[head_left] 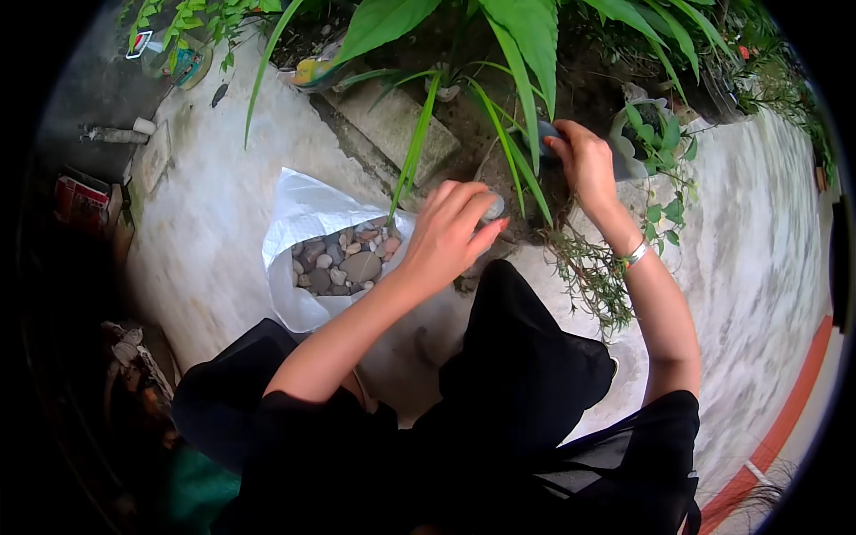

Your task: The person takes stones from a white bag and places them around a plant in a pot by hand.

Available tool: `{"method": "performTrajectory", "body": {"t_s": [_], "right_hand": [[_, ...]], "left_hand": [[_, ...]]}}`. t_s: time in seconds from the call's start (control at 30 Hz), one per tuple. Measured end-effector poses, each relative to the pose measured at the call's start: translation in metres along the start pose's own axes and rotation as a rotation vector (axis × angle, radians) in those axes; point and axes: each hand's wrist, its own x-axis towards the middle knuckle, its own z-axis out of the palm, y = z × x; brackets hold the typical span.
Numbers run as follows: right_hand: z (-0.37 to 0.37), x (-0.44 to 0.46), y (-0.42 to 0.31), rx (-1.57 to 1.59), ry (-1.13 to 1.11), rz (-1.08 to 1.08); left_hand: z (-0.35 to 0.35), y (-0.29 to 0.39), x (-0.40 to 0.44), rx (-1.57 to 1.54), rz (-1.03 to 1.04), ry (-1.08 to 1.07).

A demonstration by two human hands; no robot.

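My left hand is closed around a pale grey stone, over the near edge of a soil bed. Further right, my right hand pinches a dark blue-grey stone among long green leaves. The underside of that stone is hidden by leaves and fingers. Left of my left forearm, a white sack lies with its mouth wide, showing several smooth pebbles in grey, brown and pinkish tones.
Concrete blocks edge the bed on its left. A pale pot with a trailing plant stands beside my right wrist. A low shrub spills over the edge below. Books or boxes lie far left.
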Motion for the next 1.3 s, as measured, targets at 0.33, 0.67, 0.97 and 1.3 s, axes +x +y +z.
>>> {"method": "performTrajectory", "body": {"t_s": [0.33, 0.67, 0.97, 1.3], "right_hand": [[0.003, 0.009, -0.005, 0.123, -0.228, 0.114], [0.007, 0.013, -0.006, 0.005, -0.295, 0.125], [0.007, 0.012, -0.01, -0.183, -0.287, 0.055], [0.003, 0.007, -0.011, -0.217, -0.217, -0.159]], "left_hand": [[-0.007, -0.012, -0.006, -0.02, -0.071, 0.003], [-0.035, -0.012, -0.011, 0.014, -0.165, 0.022], [-0.07, -0.019, -0.019, 0.105, -0.161, 0.025], [-0.12, -0.023, -0.027, 0.157, -0.155, -0.106]]}}
